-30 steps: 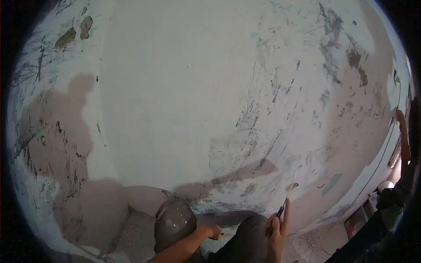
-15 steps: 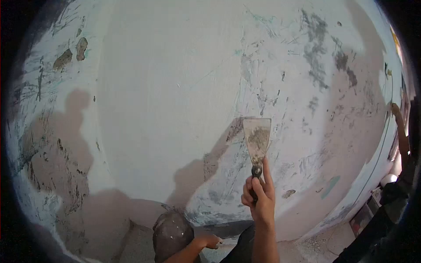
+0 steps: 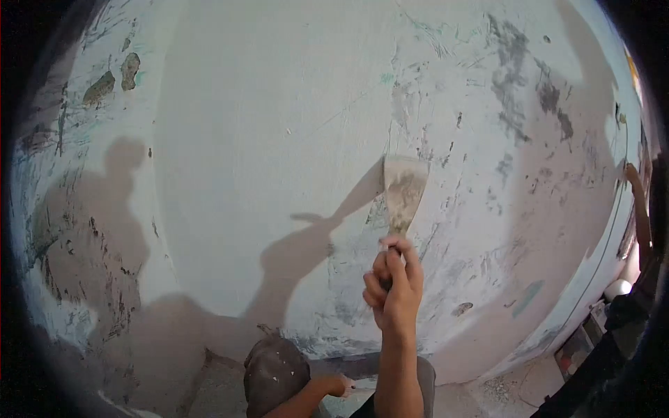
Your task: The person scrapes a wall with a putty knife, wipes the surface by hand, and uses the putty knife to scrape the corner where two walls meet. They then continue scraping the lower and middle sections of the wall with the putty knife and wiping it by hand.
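Note:
My right hand (image 3: 397, 289) is closed around the handle of a putty knife (image 3: 404, 191), its blade pointing up. The wide edge of the smeared metal blade is right at the wall (image 3: 265, 104), along the border between a smooth pale area and a scuffed, grey-marked one. My left hand (image 3: 339, 385) is low between my knees, its fingers curled; I cannot tell what they hold. My left knee (image 3: 277, 373), in dusty trousers with white specks, is beside it. Most of the left palm is hidden.
Two chipped holes (image 3: 130, 71) mark the wall at upper left. At the right edge stands another person, whose arm (image 3: 640, 202) reaches to the wall. A crate (image 3: 575, 348) and crumbly debris (image 3: 502, 390) are on the floor at lower right.
My right hand has moved up and slightly left with the putty knife, the blade edge now higher on the wall. The index finger has drawn back from the blade. My left hand barely moved.

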`<state>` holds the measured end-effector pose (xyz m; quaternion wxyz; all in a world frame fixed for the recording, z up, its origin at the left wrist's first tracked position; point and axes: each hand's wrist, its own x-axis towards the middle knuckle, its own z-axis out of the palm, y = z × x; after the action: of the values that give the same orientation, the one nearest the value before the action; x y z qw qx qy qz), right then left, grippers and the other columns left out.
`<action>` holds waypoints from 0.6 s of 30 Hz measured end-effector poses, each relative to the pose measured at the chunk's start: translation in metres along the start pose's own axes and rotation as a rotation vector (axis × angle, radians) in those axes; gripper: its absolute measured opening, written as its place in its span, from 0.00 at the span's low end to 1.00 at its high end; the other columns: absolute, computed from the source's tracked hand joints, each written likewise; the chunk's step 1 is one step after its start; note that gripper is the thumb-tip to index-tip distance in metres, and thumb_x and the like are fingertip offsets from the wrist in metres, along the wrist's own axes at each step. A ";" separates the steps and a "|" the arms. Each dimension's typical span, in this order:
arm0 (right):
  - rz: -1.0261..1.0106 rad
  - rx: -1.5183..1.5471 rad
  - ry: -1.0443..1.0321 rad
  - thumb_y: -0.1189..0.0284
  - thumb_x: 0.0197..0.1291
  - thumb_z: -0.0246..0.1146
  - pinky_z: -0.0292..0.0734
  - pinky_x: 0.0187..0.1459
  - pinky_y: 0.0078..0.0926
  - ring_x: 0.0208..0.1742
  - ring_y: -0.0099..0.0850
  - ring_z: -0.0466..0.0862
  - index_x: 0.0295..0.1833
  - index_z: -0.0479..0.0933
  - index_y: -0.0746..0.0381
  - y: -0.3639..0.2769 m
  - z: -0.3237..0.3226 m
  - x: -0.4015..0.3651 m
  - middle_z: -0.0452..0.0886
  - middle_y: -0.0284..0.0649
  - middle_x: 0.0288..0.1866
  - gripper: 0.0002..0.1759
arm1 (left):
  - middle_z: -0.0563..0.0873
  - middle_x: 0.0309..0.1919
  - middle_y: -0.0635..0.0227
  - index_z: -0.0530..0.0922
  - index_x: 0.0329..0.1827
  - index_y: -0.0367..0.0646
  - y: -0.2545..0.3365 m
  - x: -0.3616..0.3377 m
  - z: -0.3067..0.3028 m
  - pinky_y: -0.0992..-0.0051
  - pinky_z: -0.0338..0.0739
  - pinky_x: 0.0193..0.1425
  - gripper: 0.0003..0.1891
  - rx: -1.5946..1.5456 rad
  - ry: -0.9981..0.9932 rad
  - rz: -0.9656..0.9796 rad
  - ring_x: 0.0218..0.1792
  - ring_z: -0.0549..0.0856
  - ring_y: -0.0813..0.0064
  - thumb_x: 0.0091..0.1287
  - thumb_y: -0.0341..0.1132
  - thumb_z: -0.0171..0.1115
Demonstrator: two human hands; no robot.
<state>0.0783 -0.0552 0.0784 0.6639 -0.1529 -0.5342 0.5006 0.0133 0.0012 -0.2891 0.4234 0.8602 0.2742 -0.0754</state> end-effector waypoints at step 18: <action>0.067 0.082 0.083 0.69 0.79 0.53 0.45 0.14 0.17 0.16 0.13 0.55 0.50 0.69 0.54 -0.018 0.004 -0.019 0.61 0.27 0.28 0.02 | 0.78 0.68 0.50 0.67 0.78 0.51 0.023 -0.003 0.007 0.50 0.74 0.66 0.29 0.112 -0.183 -0.209 0.64 0.79 0.47 0.72 0.39 0.59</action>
<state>0.0853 -0.0799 0.0823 0.6741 -0.1639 -0.4798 0.5372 0.0233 -0.0165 -0.2764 0.3879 0.8387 0.3180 -0.2122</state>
